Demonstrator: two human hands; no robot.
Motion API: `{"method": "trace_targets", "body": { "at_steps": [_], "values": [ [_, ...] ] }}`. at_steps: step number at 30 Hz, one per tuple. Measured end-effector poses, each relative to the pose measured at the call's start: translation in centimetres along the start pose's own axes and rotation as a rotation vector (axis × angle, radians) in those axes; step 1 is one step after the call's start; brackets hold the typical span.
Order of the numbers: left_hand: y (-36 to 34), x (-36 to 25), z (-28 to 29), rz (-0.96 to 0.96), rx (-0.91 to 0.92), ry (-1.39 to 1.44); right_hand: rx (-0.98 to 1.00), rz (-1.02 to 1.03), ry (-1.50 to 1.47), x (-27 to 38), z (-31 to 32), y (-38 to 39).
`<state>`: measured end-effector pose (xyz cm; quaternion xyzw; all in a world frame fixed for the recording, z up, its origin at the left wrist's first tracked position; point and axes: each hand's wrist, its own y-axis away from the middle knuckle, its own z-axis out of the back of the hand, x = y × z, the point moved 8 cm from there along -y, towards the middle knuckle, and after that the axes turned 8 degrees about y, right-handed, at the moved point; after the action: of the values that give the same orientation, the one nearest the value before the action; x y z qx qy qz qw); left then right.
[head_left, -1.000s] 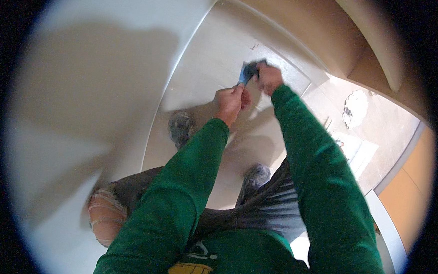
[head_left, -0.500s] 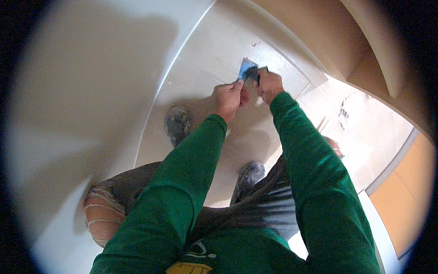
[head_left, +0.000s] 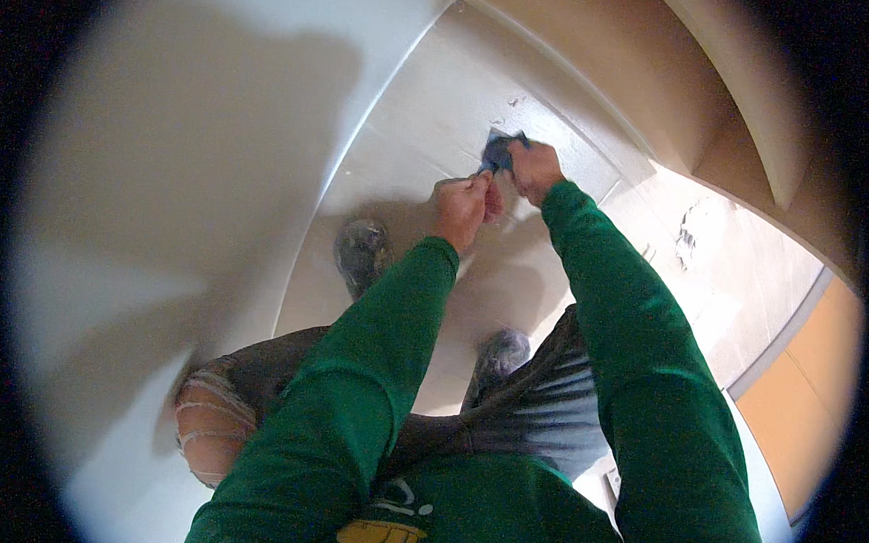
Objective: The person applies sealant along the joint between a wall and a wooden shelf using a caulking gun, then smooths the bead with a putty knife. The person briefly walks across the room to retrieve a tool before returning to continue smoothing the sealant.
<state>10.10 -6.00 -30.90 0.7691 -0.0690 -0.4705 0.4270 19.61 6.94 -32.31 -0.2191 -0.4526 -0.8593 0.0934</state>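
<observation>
A scraper point(head_left: 497, 154) with a flat bluish blade and a dark handle is in my right hand point(head_left: 537, 172), whose fingers are wrapped round the handle. My left hand point(head_left: 463, 210) is closed beside it, with thumb and fingertips pinched together at the blade's near corner. Whether those fingertips grip the blade or some small thing is hidden. Both hands are above the pale tiled floor point(head_left: 435, 102), ahead of my feet. Small dark specks point(head_left: 512, 102) lie on the floor just beyond the blade.
A pale wall point(head_left: 194, 137) runs along the left. At the upper right stands a beige panelled unit point(head_left: 607, 58) with a curved-looking edge. My covered shoes point(head_left: 361, 252) are below my hands. Brighter floor with a pale crumpled scrap point(head_left: 691, 232) lies right, beside an orange surface point(head_left: 796, 383).
The scraper's blade has turned and shows less of its blue face. My left hand has shifted slightly right and nearer me, staying by the blade. The whole view has shifted slightly.
</observation>
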Motion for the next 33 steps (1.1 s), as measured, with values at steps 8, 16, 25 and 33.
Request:
{"method": "trace_targets", "body": {
  "at_steps": [8,16,25,33],
  "values": [
    [1.1,0.7,-0.9,0.181,-0.021,0.109,-0.06,0.152,0.269,5.3,-0.3,-4.7],
    [0.3,1.0,-0.2,0.072,-0.042,0.143,0.023,0.131,0.374,2.4,0.3,0.6],
    [-0.4,2.5,-0.1,0.128,-0.04,0.2,-0.077,0.261,0.227,4.4,0.0,-1.7],
    [0.8,1.5,0.5,0.036,-0.056,0.072,-0.187,0.497,0.344,2.5,-1.1,-0.5]
  ]
}}
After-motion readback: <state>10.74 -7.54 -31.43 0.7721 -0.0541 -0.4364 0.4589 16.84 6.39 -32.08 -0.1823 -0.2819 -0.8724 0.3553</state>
